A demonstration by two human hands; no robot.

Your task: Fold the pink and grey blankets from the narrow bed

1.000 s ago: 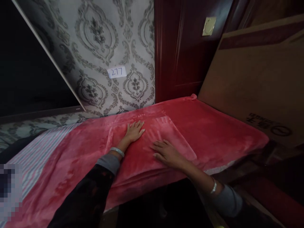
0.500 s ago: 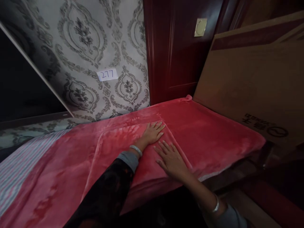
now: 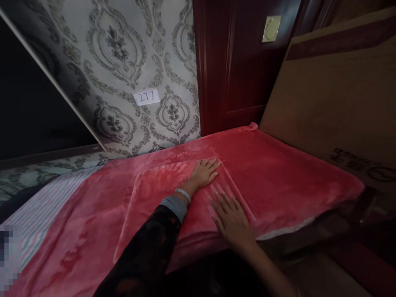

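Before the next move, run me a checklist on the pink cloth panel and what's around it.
1. Left grip palm down on the pink cloth panel, fingers spread: ok.
2. Right grip palm down at the panel's right side: ok.
3. Both grips apart, not crossed: ok.
4. Whole panel in sight: not ok, the dark sleeve covers part.
5. Panel clear of the cardboard box: ok.
6. Number of layers: cannot tell.

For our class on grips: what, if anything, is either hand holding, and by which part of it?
Nothing: left hand and right hand rest open on the folded cloth.
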